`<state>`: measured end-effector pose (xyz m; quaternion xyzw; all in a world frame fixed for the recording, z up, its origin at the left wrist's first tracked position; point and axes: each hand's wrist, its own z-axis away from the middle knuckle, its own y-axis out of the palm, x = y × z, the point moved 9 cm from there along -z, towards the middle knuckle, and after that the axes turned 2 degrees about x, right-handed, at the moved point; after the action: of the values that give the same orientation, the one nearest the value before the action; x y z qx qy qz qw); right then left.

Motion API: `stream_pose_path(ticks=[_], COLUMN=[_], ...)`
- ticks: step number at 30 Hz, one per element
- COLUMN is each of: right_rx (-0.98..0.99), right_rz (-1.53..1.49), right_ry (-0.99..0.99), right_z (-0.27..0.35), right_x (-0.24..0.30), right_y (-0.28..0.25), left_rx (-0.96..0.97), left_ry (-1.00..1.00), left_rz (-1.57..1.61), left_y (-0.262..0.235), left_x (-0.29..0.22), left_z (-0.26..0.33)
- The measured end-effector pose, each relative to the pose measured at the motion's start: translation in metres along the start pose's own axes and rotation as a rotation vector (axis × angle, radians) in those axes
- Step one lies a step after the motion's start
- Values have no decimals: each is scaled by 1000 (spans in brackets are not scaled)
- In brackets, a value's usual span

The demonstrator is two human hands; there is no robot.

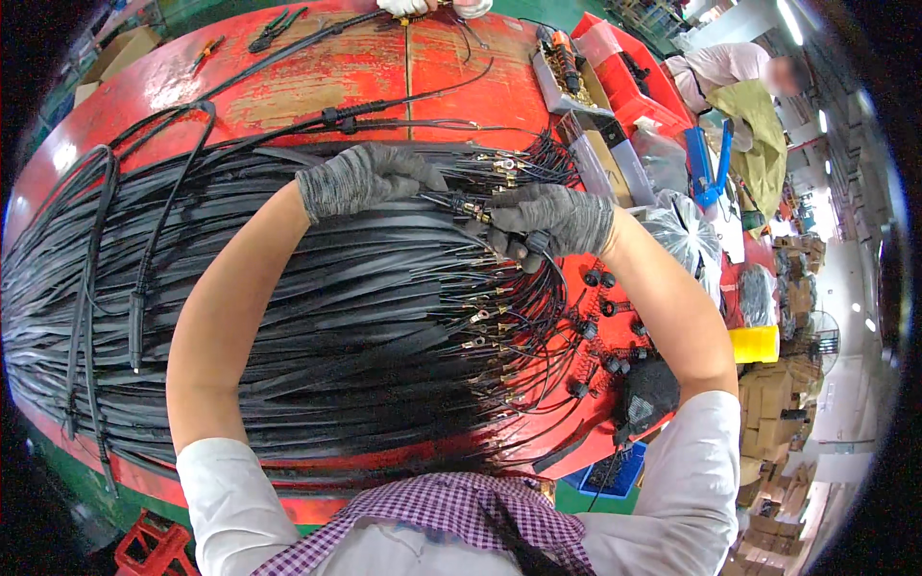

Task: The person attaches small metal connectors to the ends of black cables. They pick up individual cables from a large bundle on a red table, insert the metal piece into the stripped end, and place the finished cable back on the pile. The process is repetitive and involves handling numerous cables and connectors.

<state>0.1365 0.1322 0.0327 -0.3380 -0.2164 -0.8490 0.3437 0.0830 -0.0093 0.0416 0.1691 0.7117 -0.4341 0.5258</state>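
A large bundle of black cables (355,331) lies across the red table, with thin wires and brass-coloured ring terminals (480,315) at its right end. My left hand (367,180), in a grey knitted glove, is closed round a black cable near its stripped end. Facing it, my right hand (562,216), gloved likewise, pinches the thin wires and metal terminals (469,206) of that cable end. Its lower fingers curl by a small black fitting (536,242). Both hands are just above the bundle's upper right part.
Several black spiral cable fittings (588,331) lie right of the bundle. Beyond stand a red bin (663,115), small parts boxes (600,158) and a blue tool (706,168). Pliers (274,31) lie at the far edge. A co-worker's gloved hands (408,6) work opposite; another person (720,69) bends at right.
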Motion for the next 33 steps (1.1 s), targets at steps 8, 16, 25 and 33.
stream_pose_path(ticks=[8, 16, 25, 33], right_rx=[113, -465, -141, -610], right_rz=[-94, 1252, 307, 1861], right_ry=[-8, -471, -14, -363], right_z=[0, 6, -17, -27], right_x=[3, 41, 20, 53], right_y=[11, 12, 11, 30], left_rx=[2, -23, -103, -110], left_ry=[79, 103, 103, -114], left_rz=[-84, -221, -31, -157], left_y=[1, 10, -2, -5], left_x=[-13, -7, 2, 25], left_z=[4, -1, 6, -11])
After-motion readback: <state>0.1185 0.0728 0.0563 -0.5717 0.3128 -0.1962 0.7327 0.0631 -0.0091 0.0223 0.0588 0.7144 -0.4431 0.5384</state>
